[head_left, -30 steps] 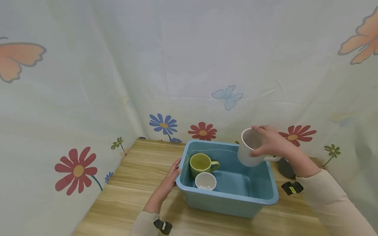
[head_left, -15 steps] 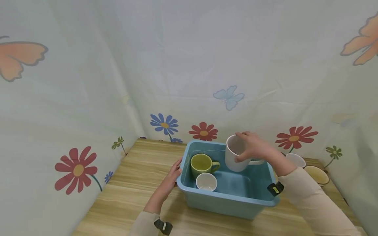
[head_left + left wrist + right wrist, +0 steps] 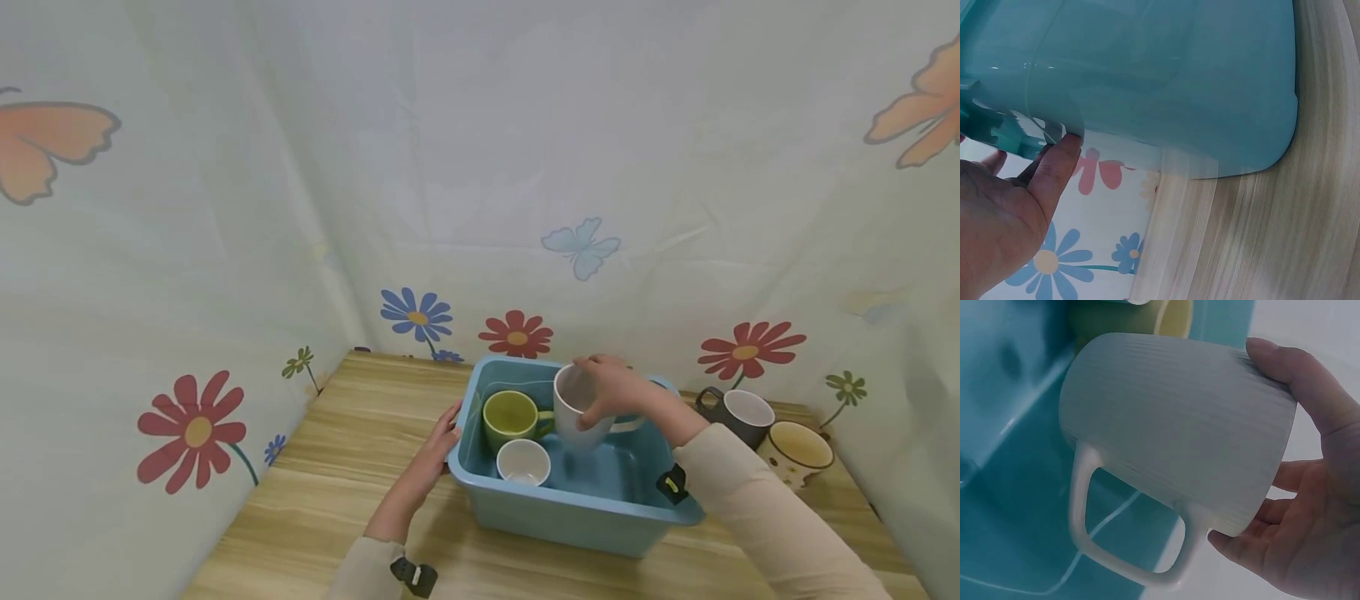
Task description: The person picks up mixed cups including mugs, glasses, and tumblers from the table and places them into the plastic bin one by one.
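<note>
In the head view a blue plastic bin [image 3: 570, 533] stands on the table. My right hand [image 3: 617, 392] grips a tall white mug [image 3: 573, 408] by its upper body, thumb and fingers on either side near the rim. The mug is lowered partly into the bin, its handle [image 3: 1125, 559] unheld. A green mug [image 3: 512, 417] and a small white cup [image 3: 523, 463] sit at the bin's left end. My left hand [image 3: 431, 450] rests against the bin's left outer side, just below the rim; a digit [image 3: 1054, 175] touches the wall in the left wrist view.
Right of the bin stand a dark grey mug [image 3: 742, 417] with a white inside and a cream spotted mug [image 3: 798, 454]. A wood-grain table [image 3: 360, 425] carries everything. A flower-printed curtain [image 3: 480, 208] hangs close behind.
My right hand has carried the white mug leftward and down into the bin, beside the green mug's handle. The mugs at right have come into view. My left hand stays put.
</note>
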`<move>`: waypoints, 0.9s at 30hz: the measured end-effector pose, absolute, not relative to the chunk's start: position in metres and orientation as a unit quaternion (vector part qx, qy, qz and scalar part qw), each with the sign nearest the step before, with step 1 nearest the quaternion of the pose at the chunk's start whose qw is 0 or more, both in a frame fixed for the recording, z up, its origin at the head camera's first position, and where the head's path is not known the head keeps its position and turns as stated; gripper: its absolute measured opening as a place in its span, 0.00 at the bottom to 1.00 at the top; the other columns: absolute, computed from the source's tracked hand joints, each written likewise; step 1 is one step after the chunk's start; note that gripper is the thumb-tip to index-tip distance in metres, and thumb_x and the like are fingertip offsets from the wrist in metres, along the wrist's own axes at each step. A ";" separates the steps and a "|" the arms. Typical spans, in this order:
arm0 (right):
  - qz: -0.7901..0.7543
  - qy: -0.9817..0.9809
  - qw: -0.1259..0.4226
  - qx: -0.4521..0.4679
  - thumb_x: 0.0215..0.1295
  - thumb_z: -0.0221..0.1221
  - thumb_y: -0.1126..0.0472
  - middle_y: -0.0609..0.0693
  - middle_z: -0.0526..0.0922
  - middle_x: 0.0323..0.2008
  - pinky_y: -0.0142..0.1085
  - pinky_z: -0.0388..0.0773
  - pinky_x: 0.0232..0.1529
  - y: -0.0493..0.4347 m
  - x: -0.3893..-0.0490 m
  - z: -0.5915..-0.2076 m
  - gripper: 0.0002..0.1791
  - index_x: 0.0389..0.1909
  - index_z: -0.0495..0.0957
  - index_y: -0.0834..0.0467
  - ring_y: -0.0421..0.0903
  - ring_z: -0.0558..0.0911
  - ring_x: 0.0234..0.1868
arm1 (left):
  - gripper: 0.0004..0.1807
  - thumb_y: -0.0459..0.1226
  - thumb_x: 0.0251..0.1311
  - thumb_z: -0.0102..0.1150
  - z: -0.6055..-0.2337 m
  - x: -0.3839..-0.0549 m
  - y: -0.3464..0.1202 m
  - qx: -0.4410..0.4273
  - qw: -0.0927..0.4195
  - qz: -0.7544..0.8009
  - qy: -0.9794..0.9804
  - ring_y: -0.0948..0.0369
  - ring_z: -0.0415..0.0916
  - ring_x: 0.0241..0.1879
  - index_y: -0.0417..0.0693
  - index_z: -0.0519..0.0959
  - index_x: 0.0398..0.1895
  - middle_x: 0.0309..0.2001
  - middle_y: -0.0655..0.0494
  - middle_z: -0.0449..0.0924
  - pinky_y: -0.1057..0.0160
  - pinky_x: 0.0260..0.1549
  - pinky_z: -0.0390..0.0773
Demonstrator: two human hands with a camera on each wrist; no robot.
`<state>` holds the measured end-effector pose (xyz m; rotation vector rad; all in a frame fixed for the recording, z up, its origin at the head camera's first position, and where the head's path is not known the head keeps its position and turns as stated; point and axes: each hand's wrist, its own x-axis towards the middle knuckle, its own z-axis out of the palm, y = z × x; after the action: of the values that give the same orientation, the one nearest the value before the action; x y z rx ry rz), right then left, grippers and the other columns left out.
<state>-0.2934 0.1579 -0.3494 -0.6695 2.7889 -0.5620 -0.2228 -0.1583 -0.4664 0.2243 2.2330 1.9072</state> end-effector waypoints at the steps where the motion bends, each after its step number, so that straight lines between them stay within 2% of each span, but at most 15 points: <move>1: -0.188 0.949 0.114 -0.228 0.47 0.78 0.52 0.71 0.69 0.68 0.62 0.78 0.58 0.157 -0.295 -0.352 0.56 0.74 0.62 0.67 0.67 0.69 0.63 | 0.33 0.46 0.78 0.35 -0.466 -0.223 -0.158 0.074 0.098 0.644 0.755 0.38 0.71 0.66 0.48 0.49 0.82 0.76 0.28 0.57 0.51 0.54 0.81; 13: -0.159 0.949 0.139 -0.235 0.45 0.78 0.54 0.71 0.69 0.66 0.60 0.80 0.56 0.151 -0.303 -0.371 0.54 0.73 0.64 0.68 0.65 0.71 0.61 | 0.33 0.45 0.78 0.35 -0.466 -0.222 -0.157 0.069 0.093 0.644 0.756 0.38 0.71 0.66 0.47 0.50 0.82 0.76 0.29 0.57 0.49 0.54 0.81; 19: -0.148 0.944 0.142 -0.260 0.43 0.79 0.56 0.72 0.69 0.65 0.61 0.76 0.60 0.150 -0.307 -0.382 0.56 0.73 0.62 0.70 0.66 0.69 0.62 | 0.33 0.45 0.78 0.35 -0.464 -0.223 -0.157 0.072 0.095 0.646 0.754 0.38 0.71 0.66 0.47 0.49 0.82 0.75 0.28 0.58 0.48 0.54 0.81; 27: -0.151 0.939 0.155 -0.268 0.42 0.80 0.57 0.69 0.70 0.65 0.61 0.77 0.60 0.150 -0.307 -0.398 0.54 0.72 0.66 0.66 0.64 0.68 0.62 | 0.33 0.45 0.78 0.36 -0.463 -0.221 -0.157 0.068 0.098 0.645 0.755 0.37 0.70 0.67 0.47 0.49 0.82 0.76 0.28 0.56 0.48 0.54 0.81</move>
<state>-0.3074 0.1502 -0.3979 -0.7688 2.6896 -0.4325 -0.2211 -0.1567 -0.4631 0.2000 2.2344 1.9092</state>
